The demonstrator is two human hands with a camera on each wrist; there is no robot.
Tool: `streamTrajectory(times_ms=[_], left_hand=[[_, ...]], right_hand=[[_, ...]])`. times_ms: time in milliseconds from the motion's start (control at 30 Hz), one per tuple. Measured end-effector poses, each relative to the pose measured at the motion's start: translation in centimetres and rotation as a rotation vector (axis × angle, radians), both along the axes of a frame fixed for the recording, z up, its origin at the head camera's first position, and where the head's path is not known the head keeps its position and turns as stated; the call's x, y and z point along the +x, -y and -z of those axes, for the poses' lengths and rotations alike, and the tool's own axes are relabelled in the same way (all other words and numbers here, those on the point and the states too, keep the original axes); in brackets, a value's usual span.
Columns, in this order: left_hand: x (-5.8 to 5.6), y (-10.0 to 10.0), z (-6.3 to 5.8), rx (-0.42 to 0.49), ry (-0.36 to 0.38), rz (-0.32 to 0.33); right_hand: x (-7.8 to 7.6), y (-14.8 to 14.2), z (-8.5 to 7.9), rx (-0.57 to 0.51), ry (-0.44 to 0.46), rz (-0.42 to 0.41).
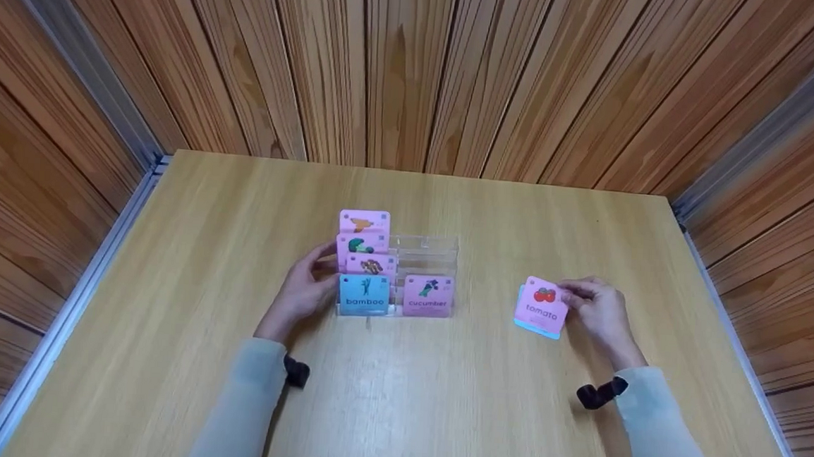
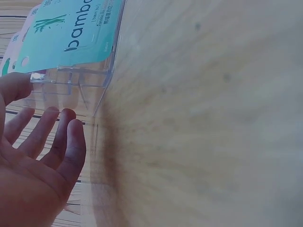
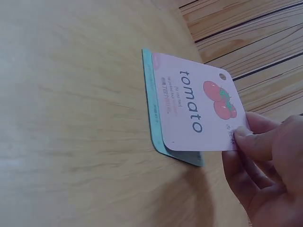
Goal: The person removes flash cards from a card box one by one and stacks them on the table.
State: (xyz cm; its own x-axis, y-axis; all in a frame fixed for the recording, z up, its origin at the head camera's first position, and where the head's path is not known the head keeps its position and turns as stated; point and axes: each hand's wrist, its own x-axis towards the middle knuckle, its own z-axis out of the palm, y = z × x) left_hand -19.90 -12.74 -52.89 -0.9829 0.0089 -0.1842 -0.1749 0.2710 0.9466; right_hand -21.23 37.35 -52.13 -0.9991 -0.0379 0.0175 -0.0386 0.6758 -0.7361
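My left hand [image 1: 308, 286] is at the left side of a clear stepped card holder [image 1: 427, 261]. In the left wrist view its thumb touches the holder's edge, and its loosely bent fingers lie by the side wall. The holder's left column bears a blue bamboo card [image 1: 364, 295] in front, with several pink cards [image 1: 362, 242] behind it. At front right stands a pink cucumber card [image 1: 428, 295]. My right hand [image 1: 601, 314] pinches a pink tomato card [image 3: 194, 104] by its top corner. Partly hidden beneath it is a blue card [image 3: 154, 111]; whether the fingers also grip that one is unclear.
The wooden table [image 1: 467, 402] lies under both hands. Wood-panelled walls [image 1: 402, 73] rise behind it and at both sides. A dark strapped-on device [image 1: 296, 371] is at the left wrist, and another device [image 1: 602, 394] is at the right.
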Motion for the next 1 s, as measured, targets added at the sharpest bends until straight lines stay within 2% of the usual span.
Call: streamTrajectory(times_ms=[133,300,600,1000], left_hand=[[0.0,0.1,0.2,0.002,-0.014,0.011],[0.0,0.2,0.2,0.012,-0.016,0.017],[0.1,0.3,0.1,0.014,-0.018,0.024],[0.2,0.1,0.0,0.04,-0.016,0.018]], right_hand=[[-0.2,0.4,0.7,0.052,-0.042,-0.006],[-0.2,0.8,1.0,0.109,-0.042,-0.009],[0.0,1.2,1.5,0.149,0.015,-0.004],[0.2,1.5,1.5,0.17,0.084,0.056]])
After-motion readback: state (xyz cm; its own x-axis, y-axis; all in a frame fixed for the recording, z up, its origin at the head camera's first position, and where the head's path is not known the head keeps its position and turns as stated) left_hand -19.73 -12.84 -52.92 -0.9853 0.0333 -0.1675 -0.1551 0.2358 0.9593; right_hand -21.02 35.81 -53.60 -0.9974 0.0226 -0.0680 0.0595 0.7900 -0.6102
